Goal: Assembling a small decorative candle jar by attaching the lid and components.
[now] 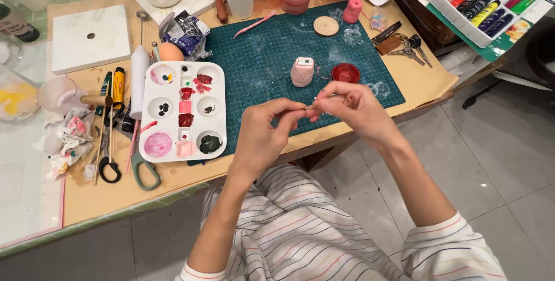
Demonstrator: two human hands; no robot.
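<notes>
Metal bit (308, 107), tiny, mid-frame | left hand (263, 136) and right hand (352, 107) pinch it closed-fingered, steadying | pink figure (302, 71) on green mat (260, 55) above, paint palette (184, 110) left

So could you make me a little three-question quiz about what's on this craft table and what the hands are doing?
1. True or false: both hands pinch one tiny item between their fingertips.
2. What stands on the green cutting mat beside the small pink figure? A) red round lid B) scissors C) paper cup
3. Which side of the mat is the white paint palette on?

Key: 1 true; 2 A, the red round lid; 3 the left side, overlapping the mat's edge.
</notes>
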